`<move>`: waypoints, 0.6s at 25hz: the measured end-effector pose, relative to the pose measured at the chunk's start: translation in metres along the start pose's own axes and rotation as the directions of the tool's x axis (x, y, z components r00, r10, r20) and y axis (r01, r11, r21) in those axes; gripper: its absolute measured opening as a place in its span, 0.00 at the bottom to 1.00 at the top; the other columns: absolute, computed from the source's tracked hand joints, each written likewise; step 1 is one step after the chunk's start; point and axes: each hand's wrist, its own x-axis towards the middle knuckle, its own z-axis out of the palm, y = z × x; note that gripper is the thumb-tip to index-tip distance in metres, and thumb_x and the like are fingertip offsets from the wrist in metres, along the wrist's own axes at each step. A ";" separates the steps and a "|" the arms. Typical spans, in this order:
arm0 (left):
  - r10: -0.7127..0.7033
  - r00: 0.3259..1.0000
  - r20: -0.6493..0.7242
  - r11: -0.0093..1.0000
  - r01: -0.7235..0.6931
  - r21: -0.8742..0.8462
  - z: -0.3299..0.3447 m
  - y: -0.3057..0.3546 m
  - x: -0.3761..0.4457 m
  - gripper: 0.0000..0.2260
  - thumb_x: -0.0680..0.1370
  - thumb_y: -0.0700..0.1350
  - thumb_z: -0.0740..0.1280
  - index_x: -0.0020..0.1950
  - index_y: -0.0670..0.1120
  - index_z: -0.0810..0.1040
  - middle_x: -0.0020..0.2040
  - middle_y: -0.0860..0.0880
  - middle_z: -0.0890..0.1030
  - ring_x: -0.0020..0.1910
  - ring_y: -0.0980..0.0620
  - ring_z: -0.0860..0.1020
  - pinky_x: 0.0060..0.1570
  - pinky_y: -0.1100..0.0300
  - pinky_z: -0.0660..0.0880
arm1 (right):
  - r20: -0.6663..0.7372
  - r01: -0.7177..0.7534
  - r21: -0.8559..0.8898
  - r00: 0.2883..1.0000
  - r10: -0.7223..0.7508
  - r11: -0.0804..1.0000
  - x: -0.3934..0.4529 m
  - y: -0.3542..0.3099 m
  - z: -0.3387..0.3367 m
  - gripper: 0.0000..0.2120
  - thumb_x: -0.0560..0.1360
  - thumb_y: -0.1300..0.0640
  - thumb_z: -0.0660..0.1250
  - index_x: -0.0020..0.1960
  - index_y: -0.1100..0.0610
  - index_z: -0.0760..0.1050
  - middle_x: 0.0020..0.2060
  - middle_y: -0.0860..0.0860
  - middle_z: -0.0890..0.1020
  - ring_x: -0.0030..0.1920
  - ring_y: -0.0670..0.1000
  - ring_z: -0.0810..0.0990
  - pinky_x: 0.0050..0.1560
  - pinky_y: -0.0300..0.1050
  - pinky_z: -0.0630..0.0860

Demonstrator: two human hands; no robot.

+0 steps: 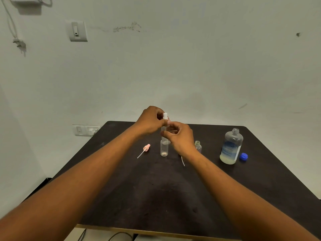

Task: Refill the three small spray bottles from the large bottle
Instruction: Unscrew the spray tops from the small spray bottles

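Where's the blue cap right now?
The blue cap lies on the dark table, at the right, just right of the open large bottle.

Matt dark wooden table (156, 197); clear glossy plastic large bottle (231, 146); smooth blue plastic cap (243, 156).

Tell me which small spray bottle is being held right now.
The tall clear one with the white spray head, gripped by both hands. The other clear bottle and the tiny open bottle stand untouched on the table.
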 end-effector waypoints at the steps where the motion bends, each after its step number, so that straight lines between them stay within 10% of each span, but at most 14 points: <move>1: 0.006 0.999 0.033 1.000 -0.006 -0.008 -0.002 -0.001 0.000 0.08 0.76 0.47 0.75 0.51 0.43 0.85 0.46 0.47 0.85 0.47 0.47 0.83 0.49 0.54 0.80 | -0.004 0.001 0.001 1.000 -0.001 1.000 0.000 0.001 -0.001 0.16 0.72 0.56 0.79 0.59 0.52 0.84 0.47 0.46 0.86 0.49 0.45 0.84 0.54 0.47 0.84; 9: -0.065 0.987 -0.148 0.998 0.068 0.014 0.010 0.002 -0.005 0.11 0.72 0.48 0.78 0.43 0.42 0.82 0.38 0.52 0.81 0.37 0.55 0.78 0.36 0.65 0.72 | -0.048 0.007 -0.031 0.999 -0.009 0.999 -0.004 0.004 0.002 0.21 0.70 0.53 0.80 0.62 0.52 0.83 0.46 0.45 0.86 0.47 0.43 0.84 0.53 0.46 0.84; 15: 0.022 1.000 0.004 0.989 -0.021 -0.149 0.000 -0.003 -0.005 0.14 0.75 0.37 0.74 0.60 0.46 0.84 0.53 0.51 0.85 0.53 0.56 0.83 0.56 0.61 0.78 | -0.022 0.009 -0.030 1.000 -0.010 0.999 0.000 0.000 -0.005 0.12 0.70 0.54 0.81 0.52 0.52 0.83 0.44 0.46 0.85 0.46 0.46 0.84 0.53 0.46 0.83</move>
